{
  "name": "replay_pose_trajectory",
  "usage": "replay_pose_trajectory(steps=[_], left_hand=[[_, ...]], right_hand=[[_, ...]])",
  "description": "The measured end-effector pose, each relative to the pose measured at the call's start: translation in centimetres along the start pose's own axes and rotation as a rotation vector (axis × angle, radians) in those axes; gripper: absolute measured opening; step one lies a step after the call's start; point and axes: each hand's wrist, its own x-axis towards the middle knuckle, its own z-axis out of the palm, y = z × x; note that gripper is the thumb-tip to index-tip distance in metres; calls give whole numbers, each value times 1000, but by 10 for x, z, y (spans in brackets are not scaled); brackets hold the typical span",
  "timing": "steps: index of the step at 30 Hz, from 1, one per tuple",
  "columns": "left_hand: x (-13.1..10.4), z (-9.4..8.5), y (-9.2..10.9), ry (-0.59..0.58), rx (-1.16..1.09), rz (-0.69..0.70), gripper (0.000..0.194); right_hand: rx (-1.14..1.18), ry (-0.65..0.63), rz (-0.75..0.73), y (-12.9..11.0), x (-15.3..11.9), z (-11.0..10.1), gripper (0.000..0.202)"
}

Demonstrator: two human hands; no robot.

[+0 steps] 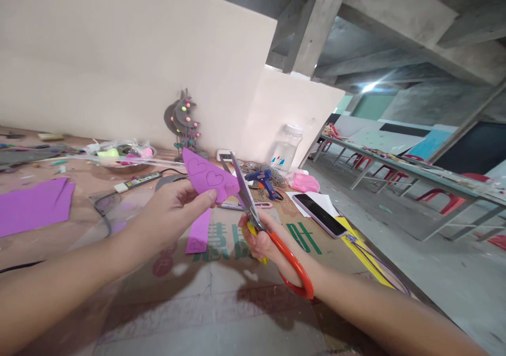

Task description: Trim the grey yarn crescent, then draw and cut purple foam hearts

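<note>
The left hand [185,200] has its thumb and fingers closed on the purple paper [201,172], with hearts drawn on it. The paper is up above the table, by the scissor blades. The right hand [264,240] is curled around the scissors [252,205], and their blades are open. One loop is orange, and something yellow shows by the fingers.

Under the hands is brown cardboard [166,314] with big green writing. A purple strip [200,232] lies on it. A big purple sheet [33,205] is on the left, and a phone [320,216] is on the right, partly on white paper [327,203].

Farther back on the left, a see-through bowl [120,168] has yellow-green and pink lumps in it. The blue glue gun [265,181] sits near the middle. Behind it stands a clear jar [285,147] with a white lid; I cannot tell if anything is inside. A grey moon shape [179,116] with little bright balls stands by the pale board [158,45].

Far right, the room has a long table [395,165], red stools [448,203], grey beams [316,23] and a bright light [370,87].
</note>
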Motion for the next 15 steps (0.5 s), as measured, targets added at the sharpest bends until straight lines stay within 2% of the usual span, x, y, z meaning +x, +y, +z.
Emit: replay_pose_trajectory(steps=[8, 15], left_hand=[[0, -2, 5, -29, 0, 22, 41], [1, -5, 5, 26, 11, 58, 36]], right_hand=[[-10, 4, 18, -1, -1, 0, 59], [5, -33, 13, 2, 0, -1, 61]])
